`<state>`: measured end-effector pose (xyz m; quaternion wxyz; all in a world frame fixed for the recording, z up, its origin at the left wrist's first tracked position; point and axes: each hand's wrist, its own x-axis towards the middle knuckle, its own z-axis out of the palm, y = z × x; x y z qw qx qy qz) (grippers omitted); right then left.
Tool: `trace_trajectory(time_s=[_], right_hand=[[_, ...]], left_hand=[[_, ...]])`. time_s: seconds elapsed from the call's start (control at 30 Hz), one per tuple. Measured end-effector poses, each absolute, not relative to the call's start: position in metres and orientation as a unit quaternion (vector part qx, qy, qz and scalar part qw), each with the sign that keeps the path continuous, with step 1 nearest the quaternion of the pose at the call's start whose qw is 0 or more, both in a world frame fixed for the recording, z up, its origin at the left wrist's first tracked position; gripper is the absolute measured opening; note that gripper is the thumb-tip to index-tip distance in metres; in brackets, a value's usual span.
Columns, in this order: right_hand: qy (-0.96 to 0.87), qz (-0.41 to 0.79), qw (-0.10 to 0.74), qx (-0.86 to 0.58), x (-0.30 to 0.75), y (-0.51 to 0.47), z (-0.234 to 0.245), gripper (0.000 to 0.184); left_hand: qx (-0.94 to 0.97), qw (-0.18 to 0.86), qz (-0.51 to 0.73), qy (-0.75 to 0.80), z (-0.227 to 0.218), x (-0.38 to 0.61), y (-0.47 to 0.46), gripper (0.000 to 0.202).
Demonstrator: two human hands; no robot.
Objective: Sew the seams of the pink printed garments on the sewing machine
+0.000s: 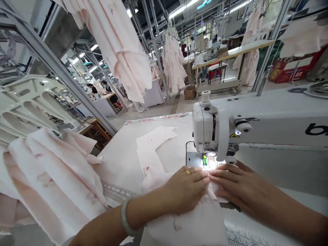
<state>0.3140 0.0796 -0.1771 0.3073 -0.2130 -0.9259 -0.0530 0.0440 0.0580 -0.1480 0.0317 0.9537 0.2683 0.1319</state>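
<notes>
A piece of pale pink printed fabric (189, 227) lies under my hands, its edge close to the lit needle area of a white sewing machine (205, 126). My left hand (188, 189) is closed on the fabric just left of the needle, fingertips pressed together. From the right, my right hand (237, 181) grips the same cloth, its fingertips meeting those of the left. Green and yellow parts mark the presser foot (205, 160) above the metal plate. Part of the fabric (151, 155) spreads flat to the left. Beneath my right palm a dark object (232, 206) shows, mostly hidden.
Pink fabric pieces (51, 184) drape over a rack at the left, beside a cream slotted frame (33, 99). More fabric (120, 51) hangs overhead. Measuring tape (118, 189) runs along the table (120, 153). Other workstations and people stand farther back.
</notes>
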Motion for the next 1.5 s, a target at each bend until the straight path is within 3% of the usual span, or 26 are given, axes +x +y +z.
trace_trajectory(time_s=[0.23, 0.47, 0.63, 1.17, 1.5], right_hand=[[-0.924, -0.038, 0.289, -0.249, 0.314, 0.086, -0.185, 0.042], [-0.913, -0.035, 0.302, -0.271, 0.317, 0.091, -0.191, 0.03], [-0.914, -0.052, 0.305, -0.264, 0.316, 0.093, -0.189, 0.037], [-0.917, -0.048, 0.297, -0.261, 0.32, 0.088, -0.186, 0.033], [-0.919, -0.068, 0.311, -0.232, 0.312, 0.083, -0.157, 0.047]], left_hand=[[0.962, 0.033, 0.115, 0.246, -0.162, 0.033, 0.09, 0.038], [0.969, 0.038, 0.116, 0.215, -0.16, 0.035, 0.109, 0.036], [0.966, 0.052, 0.09, 0.236, -0.157, 0.037, 0.108, 0.035], [0.96, 0.027, 0.061, 0.273, -0.152, 0.041, 0.103, 0.036], [0.971, -0.009, 0.093, 0.219, -0.149, 0.035, 0.099, 0.034]])
